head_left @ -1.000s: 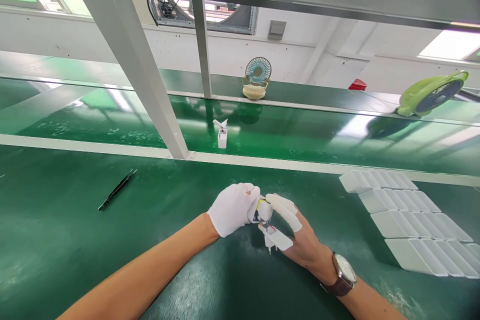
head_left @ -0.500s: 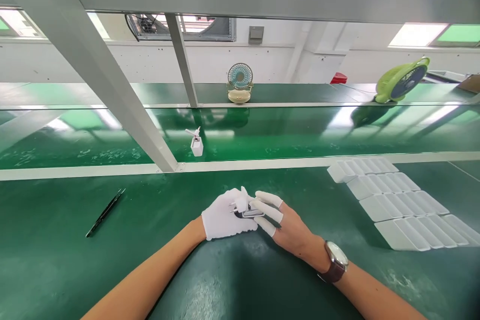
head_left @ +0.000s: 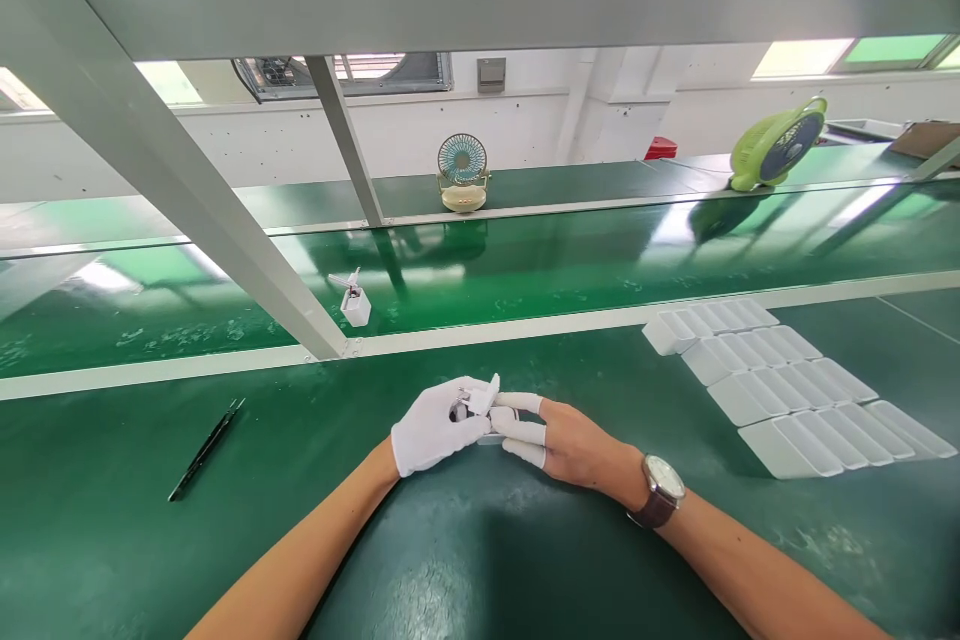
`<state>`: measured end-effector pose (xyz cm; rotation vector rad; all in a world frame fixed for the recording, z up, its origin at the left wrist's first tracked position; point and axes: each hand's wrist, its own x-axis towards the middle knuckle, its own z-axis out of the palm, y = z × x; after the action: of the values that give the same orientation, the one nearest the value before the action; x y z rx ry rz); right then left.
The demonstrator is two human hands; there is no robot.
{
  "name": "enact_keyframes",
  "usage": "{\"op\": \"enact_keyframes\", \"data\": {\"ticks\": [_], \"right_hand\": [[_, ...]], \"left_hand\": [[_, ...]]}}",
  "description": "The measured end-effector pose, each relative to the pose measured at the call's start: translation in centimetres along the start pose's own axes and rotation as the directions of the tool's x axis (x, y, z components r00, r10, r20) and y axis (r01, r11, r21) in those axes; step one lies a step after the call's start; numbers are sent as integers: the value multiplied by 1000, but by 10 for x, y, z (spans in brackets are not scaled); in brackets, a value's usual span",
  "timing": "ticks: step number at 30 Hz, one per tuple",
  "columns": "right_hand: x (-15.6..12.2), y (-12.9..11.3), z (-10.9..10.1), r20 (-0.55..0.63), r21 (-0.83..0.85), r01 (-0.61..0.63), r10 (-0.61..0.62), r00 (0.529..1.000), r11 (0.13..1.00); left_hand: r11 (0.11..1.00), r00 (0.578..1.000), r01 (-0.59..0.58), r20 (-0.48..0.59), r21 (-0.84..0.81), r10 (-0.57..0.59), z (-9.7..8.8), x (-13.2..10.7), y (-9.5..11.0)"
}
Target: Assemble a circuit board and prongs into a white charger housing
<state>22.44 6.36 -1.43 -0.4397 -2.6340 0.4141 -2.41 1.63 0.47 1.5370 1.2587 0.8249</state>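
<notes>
My left hand (head_left: pixel 436 427), in a white glove, is closed round a small white plastic plug part (head_left: pixel 481 400) near the middle of the bench. My right hand (head_left: pixel 559 435), with white finger cots and a watch at the wrist, grips the same piece from the right with its fingertips. A white flap stands up from the piece, and a pale grey-edged part (head_left: pixel 491 439) shows beneath it between the hands. The fingers hide much of the rest.
Black tweezers (head_left: pixel 206 450) lie on the green bench at left. Rows of white trays (head_left: pixel 787 390) are at right. Beyond the pale rail, a small white box (head_left: pixel 355 307) with parts sticking out stands on the green belt. A slanted metal post (head_left: pixel 202 180) rises at left.
The view has tilted and shifted slightly. My left fingers have closed further over the plug part, and its metal prongs, visible before, are now mostly covered. My right hand has turned flatter against it.
</notes>
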Motion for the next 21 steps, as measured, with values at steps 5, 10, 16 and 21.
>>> {"op": "enact_keyframes", "data": {"ticks": [5,10,16,21], "right_hand": [[2,-4,3,-55,-39,-8,6,998,999],[16,-13,-15,-254,-17,22,-26,967,1000],[23,-17,-8,-224,5,13,-12,975,1000],[15,-13,19,-96,6,-2,3,995,1000]], "left_hand": [[950,996,-77,-55,-301,64,-10,5,-14],[746,972,-231,-186,-624,145,-15,17,-34],[809,960,-263,-228,-525,165,-12,11,-29],[962,986,-134,-124,-236,107,-6,-4,-7]]}}
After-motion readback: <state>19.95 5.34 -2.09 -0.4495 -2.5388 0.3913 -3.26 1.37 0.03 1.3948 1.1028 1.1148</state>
